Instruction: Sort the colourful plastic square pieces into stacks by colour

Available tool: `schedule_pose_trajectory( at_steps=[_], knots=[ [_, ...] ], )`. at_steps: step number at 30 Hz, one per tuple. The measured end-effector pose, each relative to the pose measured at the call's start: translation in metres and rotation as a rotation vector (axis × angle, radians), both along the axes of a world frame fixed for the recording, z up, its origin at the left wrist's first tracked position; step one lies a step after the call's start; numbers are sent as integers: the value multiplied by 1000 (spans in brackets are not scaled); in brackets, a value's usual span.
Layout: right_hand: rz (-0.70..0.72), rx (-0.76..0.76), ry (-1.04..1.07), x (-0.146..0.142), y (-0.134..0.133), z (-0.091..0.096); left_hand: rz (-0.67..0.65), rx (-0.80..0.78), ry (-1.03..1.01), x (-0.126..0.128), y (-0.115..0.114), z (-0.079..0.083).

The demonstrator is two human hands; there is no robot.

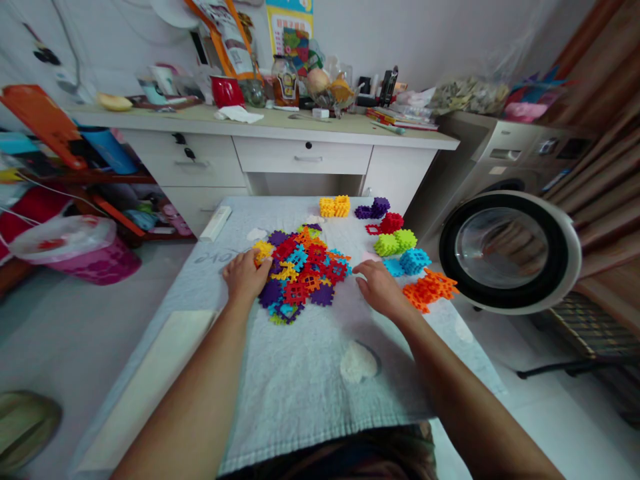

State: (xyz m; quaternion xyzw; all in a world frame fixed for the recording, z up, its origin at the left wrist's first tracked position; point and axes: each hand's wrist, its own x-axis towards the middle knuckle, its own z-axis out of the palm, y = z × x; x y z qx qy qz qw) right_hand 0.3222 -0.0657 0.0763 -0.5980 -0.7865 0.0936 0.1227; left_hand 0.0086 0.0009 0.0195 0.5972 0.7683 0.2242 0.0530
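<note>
Wall (400, 40): pale, spanning the top of the frame as I face it; a yellow-and-blue poster (274, 27) hangs at upper centre.
Desk (410, 139): long, light-topped, with white drawer fronts and metal handles, across the upper middle.
Washing machine (493, 150): grey, upper right; its round, dark-rimmed door (505, 250) stands open.
Curtain (595, 170): brown, in folds, along the right edge.
Shelf unit (117, 177): reddish-brown wood, left edge.
Bin (95, 267): pink, lined with a bag, standing before the shelves.
Table: lower centre, under a pale grey-blue cloth (300, 407).
Floor (167, 273): pale and smooth, showing at both sides.
Light: soft, cool.
</note>
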Motion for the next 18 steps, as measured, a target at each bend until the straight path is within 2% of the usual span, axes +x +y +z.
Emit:
schedule_pose_trajectory(
  at_steps=[4,8,11,18],
  knots=[
    [-34,15,-7,-12,38,-18,2,13,0,0,0,-2],
    [-143,-4,17,-15,58,-36,0,13,7,0,0,-2],
    [-194,11,87,-14,63,-45,-7,0,18,0,0,0],
    [-184,72,356,-15,60,-58,-4,-2,26,1,-1,1]
  ],
)
